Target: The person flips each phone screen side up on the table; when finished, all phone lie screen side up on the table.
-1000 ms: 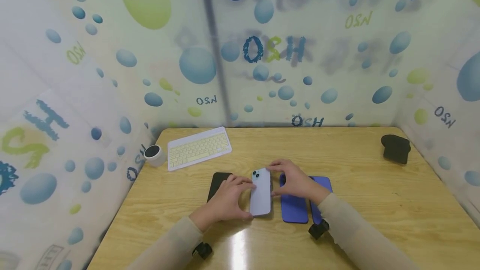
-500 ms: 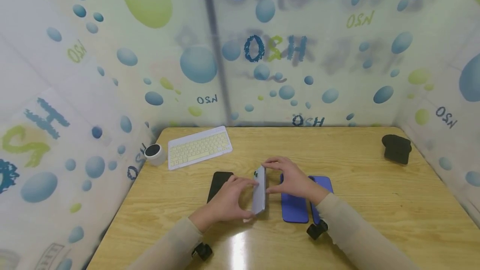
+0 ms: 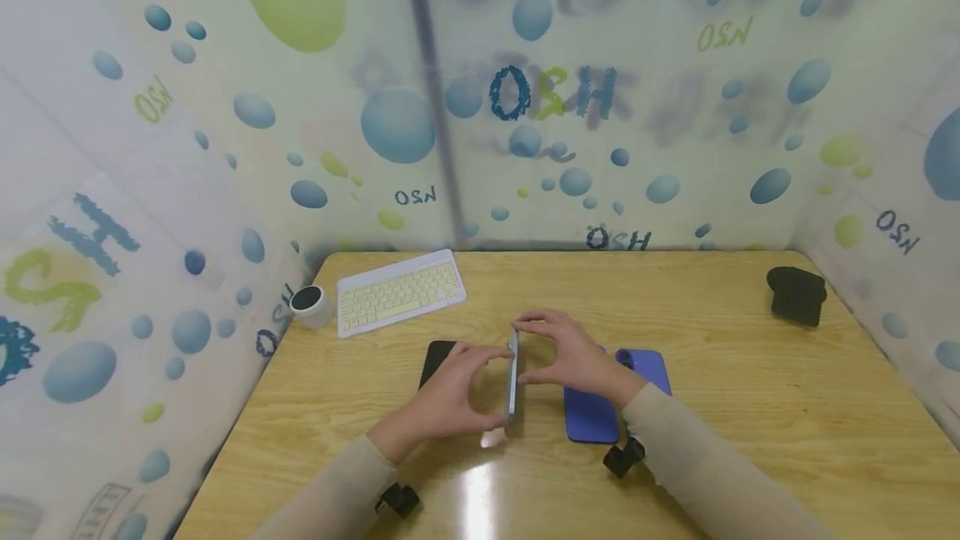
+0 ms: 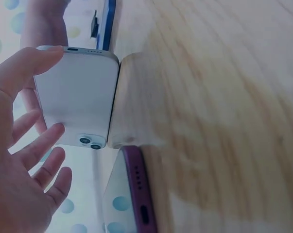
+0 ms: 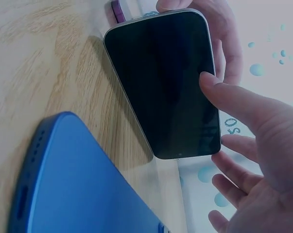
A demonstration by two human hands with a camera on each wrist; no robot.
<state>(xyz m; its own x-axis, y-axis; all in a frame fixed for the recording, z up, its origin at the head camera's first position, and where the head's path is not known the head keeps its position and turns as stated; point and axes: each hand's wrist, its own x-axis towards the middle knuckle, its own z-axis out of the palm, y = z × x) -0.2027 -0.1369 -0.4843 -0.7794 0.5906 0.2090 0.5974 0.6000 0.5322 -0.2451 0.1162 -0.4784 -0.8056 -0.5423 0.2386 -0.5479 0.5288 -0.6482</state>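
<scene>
A pale smartphone (image 3: 513, 377) stands on its long edge on the table between my hands. Its light back (image 4: 78, 92) with two lenses faces left, and its dark screen (image 5: 161, 87) faces right. My left hand (image 3: 446, 398) holds it, thumb at the near end and a fingertip against the back. With the thumb on the screen's upper edge and fingers at the far end, my right hand (image 3: 573, 361) grips it too. A dark-screened phone (image 3: 432, 361) lies partly under my left hand. Two blue phones (image 3: 590, 417) lie beside and below my right hand.
A white keyboard (image 3: 401, 293) lies at the back left, next to a white cylinder (image 3: 311, 307) with a dark top. At the back right sits a black, toast-shaped object (image 3: 797, 297). Patterned walls (image 3: 540, 215) enclose the wooden table (image 3: 750, 432) at the back and sides.
The pale phone has turned from showing its back upward to standing on its long edge. My right hand has shifted slightly left with it; my left hand stays almost in place.
</scene>
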